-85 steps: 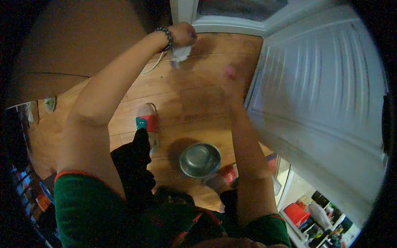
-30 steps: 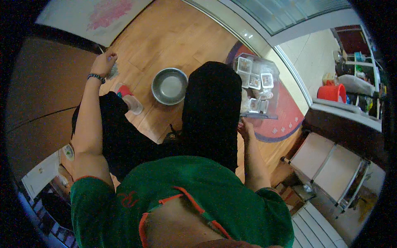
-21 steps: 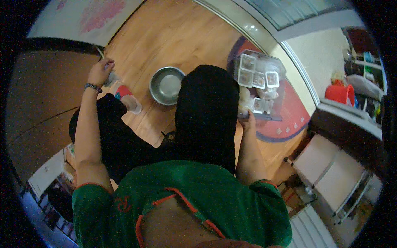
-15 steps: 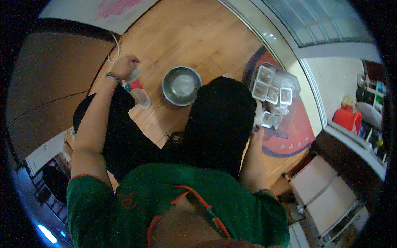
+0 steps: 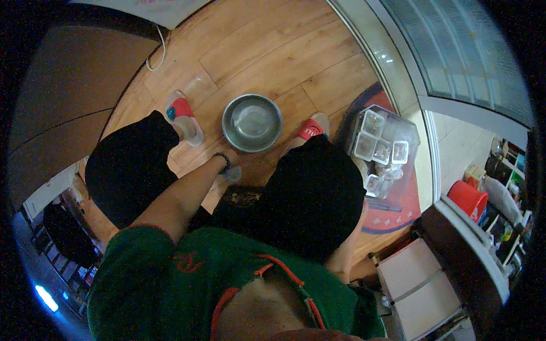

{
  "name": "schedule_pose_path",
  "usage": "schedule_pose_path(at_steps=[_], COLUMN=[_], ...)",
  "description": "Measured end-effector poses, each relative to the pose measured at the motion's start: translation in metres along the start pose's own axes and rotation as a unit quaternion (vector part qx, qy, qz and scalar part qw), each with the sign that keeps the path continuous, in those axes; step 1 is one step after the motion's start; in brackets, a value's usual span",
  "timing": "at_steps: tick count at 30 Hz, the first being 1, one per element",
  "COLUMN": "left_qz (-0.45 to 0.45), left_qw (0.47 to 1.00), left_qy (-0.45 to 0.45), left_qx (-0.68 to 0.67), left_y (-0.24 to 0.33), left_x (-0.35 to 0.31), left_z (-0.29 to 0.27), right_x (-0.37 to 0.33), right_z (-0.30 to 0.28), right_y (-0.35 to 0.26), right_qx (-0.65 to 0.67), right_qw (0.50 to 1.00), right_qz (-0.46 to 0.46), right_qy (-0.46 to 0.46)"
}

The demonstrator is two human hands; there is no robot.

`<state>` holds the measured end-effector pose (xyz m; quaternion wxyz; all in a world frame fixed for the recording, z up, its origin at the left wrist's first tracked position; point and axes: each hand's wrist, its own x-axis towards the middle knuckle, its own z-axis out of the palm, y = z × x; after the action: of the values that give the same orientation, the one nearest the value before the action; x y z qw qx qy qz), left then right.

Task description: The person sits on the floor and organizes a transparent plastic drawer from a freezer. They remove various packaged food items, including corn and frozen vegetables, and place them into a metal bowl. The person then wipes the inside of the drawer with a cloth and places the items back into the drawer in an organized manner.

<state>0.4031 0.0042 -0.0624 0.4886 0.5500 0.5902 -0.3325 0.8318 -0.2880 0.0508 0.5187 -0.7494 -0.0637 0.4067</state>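
Observation:
My left hand [image 5: 229,158], wearing a dark beaded bracelet, is low between my knees, just below a round metal basin [image 5: 252,124] with a shiny inside. A small translucent thing [image 5: 232,174] shows at the palm side of that hand; its kind is unclear and my fingers are mostly hidden. My right forearm [image 5: 342,257] runs along the outside of my right knee, and that knee hides most of the hand. Beside it stands a clear plastic bin [image 5: 410,128] holding several small white-rimmed containers [image 5: 372,122] and a dark flat strip [image 5: 383,206].
The bin rests on a red rounded mat [image 5: 392,219] by a sliding door track. My slippered feet [image 5: 181,108] flank the basin on the wood floor [image 5: 256,51]. Brown furniture [image 5: 68,85] with a white cord stands left; a pale folding rack [image 5: 418,273] is at lower right.
My left hand has swung from beyond my left knee in to the right and nearer me, with the translucent thing moving along. My left knee has spread outward. My right hand has slipped behind the knee.

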Motion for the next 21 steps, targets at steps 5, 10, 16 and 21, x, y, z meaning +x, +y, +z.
schedule_pose_path(at_steps=[5,10,16,21], left_qz=[0.006,-0.027,-0.105,-0.083], left_qw=[0.994,0.943,0.819,0.858], left_qy=[-0.004,0.033,0.002,0.067], left_qx=[-0.109,-0.331,-0.564,-0.503], left_y=[-0.002,-0.013,-0.013,0.003], left_x=[-0.024,-0.034,-0.008,-0.046], left_z=[0.011,0.026,0.019,-0.009], right_x=[0.007,0.087,0.18,0.21], right_z=[-0.021,-0.043,0.008,0.108], right_y=[-0.014,-0.009,-0.066,-0.104], right_qx=[0.183,0.218,0.155,0.179], right_qw=[0.98,0.974,0.981,0.975], right_qz=[0.062,0.062,0.068,0.109], right_qy=[0.052,0.006,-0.095,-0.077])
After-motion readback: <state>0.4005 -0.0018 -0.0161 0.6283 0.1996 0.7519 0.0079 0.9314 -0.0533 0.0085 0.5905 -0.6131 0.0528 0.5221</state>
